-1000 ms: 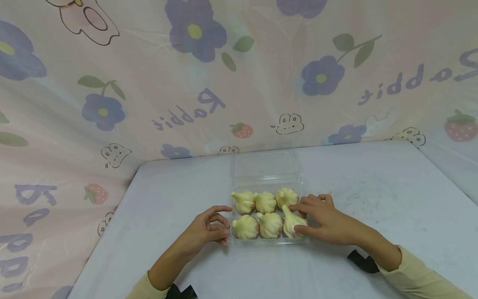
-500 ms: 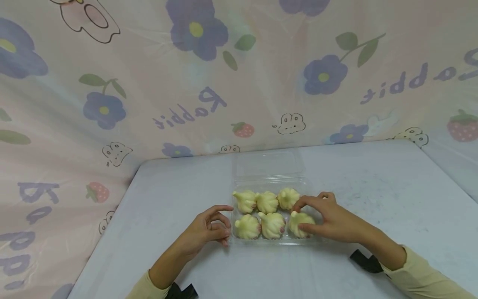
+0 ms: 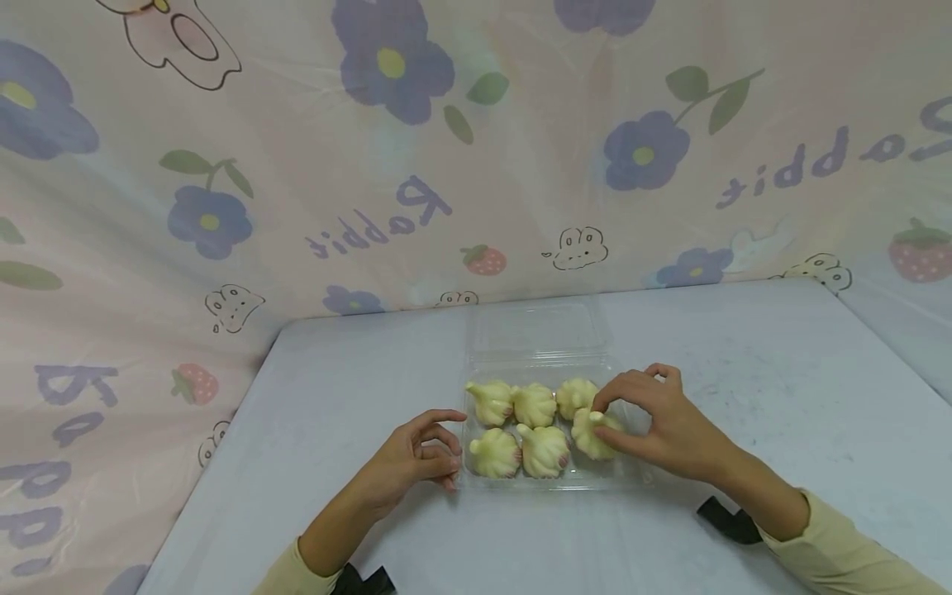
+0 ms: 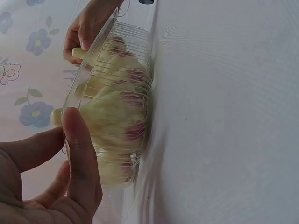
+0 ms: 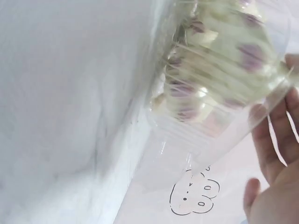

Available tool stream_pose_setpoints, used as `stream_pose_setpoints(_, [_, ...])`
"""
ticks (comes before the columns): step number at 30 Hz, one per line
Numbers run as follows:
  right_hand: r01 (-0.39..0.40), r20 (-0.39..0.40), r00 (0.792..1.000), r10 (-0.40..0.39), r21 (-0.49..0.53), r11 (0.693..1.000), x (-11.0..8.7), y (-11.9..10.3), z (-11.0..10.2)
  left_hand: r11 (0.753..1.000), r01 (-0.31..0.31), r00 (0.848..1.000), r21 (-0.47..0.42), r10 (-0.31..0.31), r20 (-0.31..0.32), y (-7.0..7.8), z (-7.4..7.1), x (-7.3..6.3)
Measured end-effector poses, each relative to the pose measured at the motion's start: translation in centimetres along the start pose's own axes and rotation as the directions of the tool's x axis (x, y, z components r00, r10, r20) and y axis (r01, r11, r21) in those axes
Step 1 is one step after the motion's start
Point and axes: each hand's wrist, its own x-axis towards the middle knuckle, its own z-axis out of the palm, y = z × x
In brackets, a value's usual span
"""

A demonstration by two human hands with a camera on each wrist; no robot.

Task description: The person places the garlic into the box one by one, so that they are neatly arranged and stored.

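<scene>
A clear plastic clamshell container point(image 3: 521, 484) holds several pale garlic bulbs point(image 3: 494, 453) in two rows. At its front right, a garlic bulb point(image 3: 589, 440) has its stem pinched between the thumb and forefinger of my right hand point(image 3: 677, 426). The right wrist view shows the fingers of that hand point(image 5: 280, 186) beside the container wall. My left hand point(image 3: 402, 454) is at the container's left edge. In the left wrist view its thumb point(image 4: 77, 135) presses the outer wall at the rim, forefinger opposite. Purple marks show low on the bulbs point(image 4: 112, 116) through the ribbed wall.
The container's clear lid point(image 3: 535, 330) lies folded back toward the rear edge of the white table point(image 3: 372, 364). Behind hangs a curtain point(image 3: 521, 165) printed with flowers and rabbits. Black pieces point(image 3: 729, 521) sit beneath both wrists.
The front-right garlic bulb has turned from leaning back-left to stem-up, and now sits slightly farther back. My right hand has shifted slightly away from me with it. My left hand stays at the container.
</scene>
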Motion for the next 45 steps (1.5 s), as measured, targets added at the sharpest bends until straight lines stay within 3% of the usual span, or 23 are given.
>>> stream_pose_setpoints(16, [-0.036,0.201,0.979,0.034,0.006,0.999,-0.3,0.3,-0.6,1.0,-0.006,1.0,-0.007,0.006,0.007,-0.1,-0.1,0.0])
stream_pose_setpoints(25, [0.032,0.285,0.958,-0.03,-0.002,0.999,-0.7,0.6,-1.0,1.0,0.002,1.0,0.008,-0.002,0.0,0.1,0.1,-0.1])
stream_pose_setpoints(30, [0.043,0.288,0.957,-0.043,0.006,0.999,-0.7,0.7,-1.6,0.997,-0.017,1.0,0.07,0.016,0.004,0.5,-0.2,-0.1])
stream_pose_setpoints(34, [-0.026,0.296,0.955,0.024,0.003,1.0,-0.8,1.1,-2.2,0.992,-0.008,1.0,0.125,0.008,0.001,1.0,-1.0,0.0])
stream_pose_setpoints(39, [-0.12,0.325,0.938,0.118,-0.014,0.993,-1.0,1.5,-3.0,0.981,0.017,1.0,0.192,-0.012,-0.029,1.1,-2.6,0.9])
stream_pose_setpoints(45, [-0.197,0.361,0.911,0.201,-0.05,0.979,-1.4,1.8,-4.1,0.979,0.034,0.992,0.199,-0.01,-0.124,1.5,-4.0,3.9])
